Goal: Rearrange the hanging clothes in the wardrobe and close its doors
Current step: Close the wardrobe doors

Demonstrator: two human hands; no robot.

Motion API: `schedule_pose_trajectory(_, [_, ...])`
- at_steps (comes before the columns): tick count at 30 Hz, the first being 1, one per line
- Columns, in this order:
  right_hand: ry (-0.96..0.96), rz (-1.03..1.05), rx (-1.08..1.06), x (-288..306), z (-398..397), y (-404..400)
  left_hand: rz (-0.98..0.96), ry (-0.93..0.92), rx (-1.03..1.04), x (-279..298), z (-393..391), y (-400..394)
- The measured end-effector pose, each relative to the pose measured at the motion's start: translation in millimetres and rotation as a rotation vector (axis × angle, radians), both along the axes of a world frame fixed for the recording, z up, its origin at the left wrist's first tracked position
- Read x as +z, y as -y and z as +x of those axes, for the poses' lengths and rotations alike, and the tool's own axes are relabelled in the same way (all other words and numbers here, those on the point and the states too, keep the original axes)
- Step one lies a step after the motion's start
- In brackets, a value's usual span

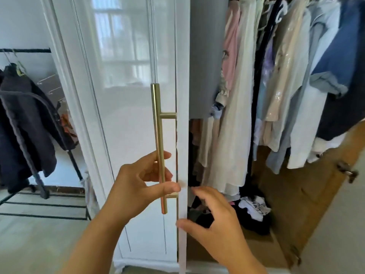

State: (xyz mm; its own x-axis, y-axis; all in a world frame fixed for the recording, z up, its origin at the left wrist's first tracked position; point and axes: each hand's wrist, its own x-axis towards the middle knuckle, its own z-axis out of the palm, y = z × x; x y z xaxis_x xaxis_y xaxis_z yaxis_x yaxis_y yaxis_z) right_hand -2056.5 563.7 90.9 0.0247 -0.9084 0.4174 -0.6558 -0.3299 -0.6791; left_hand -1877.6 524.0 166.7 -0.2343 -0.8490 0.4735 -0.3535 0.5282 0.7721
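The left hand (141, 179) curls around the lower stretch of the brass handle (159, 147), fingers behind the bar and thumb in front, a narrow hold that looks loose rather than clamped. The handle's long axis runs vertical, most of it rising above the grip. The white door (126, 119) lies behind it, its free edge just right of the grip, where the right hand (214, 218) rests with relaxed fingers. The hanging clothes (276, 86) lie further right, above.

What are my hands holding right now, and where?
Left hand grips the brass door handle near its lower end; right hand holds nothing.
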Motion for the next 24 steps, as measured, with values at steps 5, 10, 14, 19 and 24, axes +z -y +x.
schedule_pose_trajectory(5, [0.013, -0.055, -0.187, -3.2, -39.5, -14.1, 0.013, -0.003, -0.164, 1.5, -53.3, 1.5])
schedule_pose_trajectory(10, [0.073, -0.085, -0.349, -7.1, -81.1, -13.9, -0.005, 0.046, -0.274, 0.9, -100.9, 15.1])
schedule_pose_trajectory(14, [0.118, -0.075, -0.477, -9.2, -108.1, -5.3, 0.015, 0.008, -0.329, -2.6, -136.3, 27.8])
schedule_pose_trajectory(19, [0.162, -0.049, -0.563, -13.0, -136.9, 11.8, -0.007, -0.035, -0.359, -6.7, -177.0, 41.1])
schedule_pose_trajectory(24, [0.305, 0.02, -0.53, -7.2, -173.3, 35.9, -0.05, -0.026, -0.333, -8.9, -224.1, 62.9])
